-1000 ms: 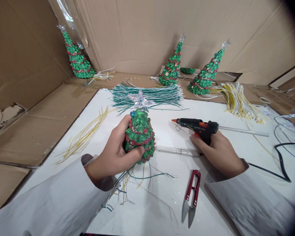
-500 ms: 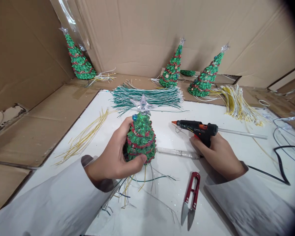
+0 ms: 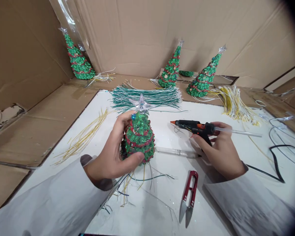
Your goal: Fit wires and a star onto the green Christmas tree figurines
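Observation:
A green glittery tree with red garlands, a blue ball and a clear star on top stands upright in the middle. My left hand is wrapped round its left side, thumb across the lower front. To the right, my right hand is at the handle of a black and orange glue gun, its fingers partly loosened round it. The gun's orange nozzle points left, apart from the tree, and a clear glue stick sticks out of its back. Red thread snips lie on the white board.
Three similar trees stand along the cardboard wall. Green and white wires lie behind the held tree, yellow wires at left and more at right. A black cable runs at right.
The fingers of my right hand have loosened and spread at the back of the glue gun. The whole view has shifted slightly, with the tree still in my left hand.

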Tool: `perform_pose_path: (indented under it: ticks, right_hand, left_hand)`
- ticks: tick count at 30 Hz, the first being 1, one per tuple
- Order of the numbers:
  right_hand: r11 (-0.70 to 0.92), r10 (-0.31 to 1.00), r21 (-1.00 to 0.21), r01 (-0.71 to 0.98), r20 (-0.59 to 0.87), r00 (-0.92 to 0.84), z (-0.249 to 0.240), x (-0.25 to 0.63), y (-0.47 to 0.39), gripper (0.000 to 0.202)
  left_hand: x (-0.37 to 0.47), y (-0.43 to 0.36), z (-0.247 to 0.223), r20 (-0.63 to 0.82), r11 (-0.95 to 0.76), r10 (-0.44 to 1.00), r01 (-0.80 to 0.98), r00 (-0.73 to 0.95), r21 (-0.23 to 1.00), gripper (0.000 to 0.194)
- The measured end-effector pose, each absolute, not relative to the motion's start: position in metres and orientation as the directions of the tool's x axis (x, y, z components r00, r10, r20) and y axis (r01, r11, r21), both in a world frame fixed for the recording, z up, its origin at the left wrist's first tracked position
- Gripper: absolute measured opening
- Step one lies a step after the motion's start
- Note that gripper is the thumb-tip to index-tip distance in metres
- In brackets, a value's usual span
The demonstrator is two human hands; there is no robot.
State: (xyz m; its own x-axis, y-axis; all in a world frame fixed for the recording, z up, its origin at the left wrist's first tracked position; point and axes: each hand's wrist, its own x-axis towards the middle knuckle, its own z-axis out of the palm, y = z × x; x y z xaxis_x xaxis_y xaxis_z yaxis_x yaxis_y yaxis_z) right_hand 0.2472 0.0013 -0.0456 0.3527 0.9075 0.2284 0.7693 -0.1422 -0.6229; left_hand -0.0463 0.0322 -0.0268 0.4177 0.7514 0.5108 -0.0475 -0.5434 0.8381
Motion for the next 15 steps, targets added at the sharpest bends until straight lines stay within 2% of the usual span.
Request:
perform_pose_path:
  ticks: [3,5,6,8,10,12,15]
  right_hand:
    - [-0.175,0.866,-0.612,0.771,0.276,0.416,-0.042,0.247,-0.007,0.046]
    - [-0.167,0.836,-0.588,0.791,0.341,0.43,-0.041,0.244,-0.017,0.047]
    - [-0.141,0.814,-0.547,0.825,0.41,0.412,-0.04,0.242,-0.023,0.046]
    - [-0.012,0.758,-0.391,0.92,0.597,0.264,-0.04,0.236,-0.035,0.036]
    - [0.217,0.721,-0.205,0.954,0.693,-0.016,-0.04,0.228,-0.043,0.021]
    - [0.393,0.739,-0.069,0.917,0.617,-0.27,-0.041,0.219,-0.046,0.01]
    - [0.461,0.799,0.051,0.886,0.412,-0.439,-0.047,0.209,-0.042,0.025]
  left_hand:
    - [-0.046,0.035,-0.02,0.639,-0.613,0.744,-0.18,0.197,0.769,0.057]
    - [-0.048,0.04,-0.012,0.636,-0.613,0.771,-0.238,0.027,0.754,0.035]
    - [-0.05,0.044,-0.009,0.583,-0.57,0.812,-0.25,-0.025,0.783,0.024]
    - [-0.056,0.054,-0.006,0.465,-0.461,0.884,-0.253,-0.045,0.851,0.014]
    - [-0.061,0.064,-0.008,0.372,-0.366,0.928,-0.255,-0.03,0.895,0.015]
    - [-0.065,0.07,-0.012,0.307,-0.295,0.952,-0.261,0.006,0.919,0.02]
    - [-0.064,0.069,-0.018,0.248,-0.22,0.966,-0.268,0.075,0.938,0.029]
